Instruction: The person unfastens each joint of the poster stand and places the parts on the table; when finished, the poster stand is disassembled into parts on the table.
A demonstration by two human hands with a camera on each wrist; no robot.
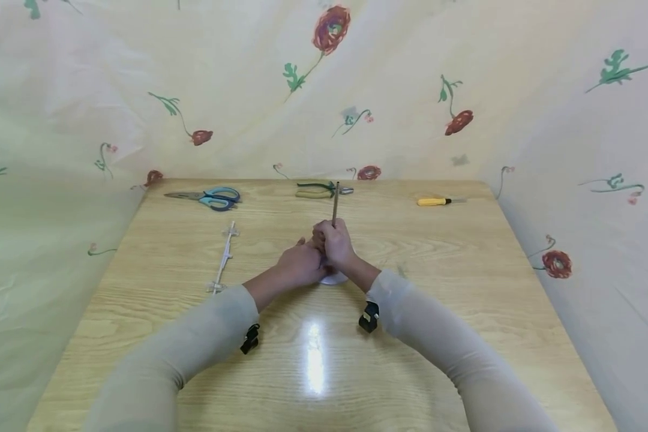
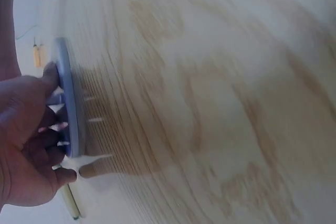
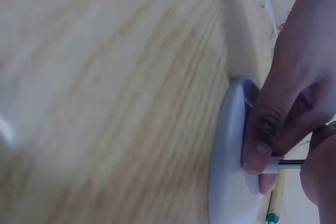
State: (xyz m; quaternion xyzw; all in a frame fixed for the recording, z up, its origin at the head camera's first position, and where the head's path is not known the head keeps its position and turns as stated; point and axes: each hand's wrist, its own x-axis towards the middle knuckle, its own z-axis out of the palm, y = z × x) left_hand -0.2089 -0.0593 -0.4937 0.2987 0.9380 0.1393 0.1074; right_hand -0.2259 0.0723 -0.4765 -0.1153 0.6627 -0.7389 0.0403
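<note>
Near the middle of the table stands a round white base [image 1: 333, 279], mostly hidden by the hands in the head view. My left hand [image 1: 298, 264] holds it low down; in the right wrist view the thumb and a finger pinch around a short white collar [image 3: 270, 165] on the base [image 3: 223, 166]. Out of that collar runs a thin metal rod [image 3: 290, 164]. Just above the left hand, my right hand [image 1: 337, 245] grips the rod [image 1: 335, 204], whose upper end sticks up past the fist. The base's rim [image 2: 76, 103] sits on the wood in the left wrist view.
Left of the hands lies a slim white rod [image 1: 225, 258] with clip-like pieces. Along the back are blue-handled scissors [image 1: 219, 198], green-and-yellow pliers [image 1: 315, 193] and a yellow screwdriver [image 1: 433, 202]. A flowered sheet [image 1: 248, 78] hangs around the table [image 1: 453, 258].
</note>
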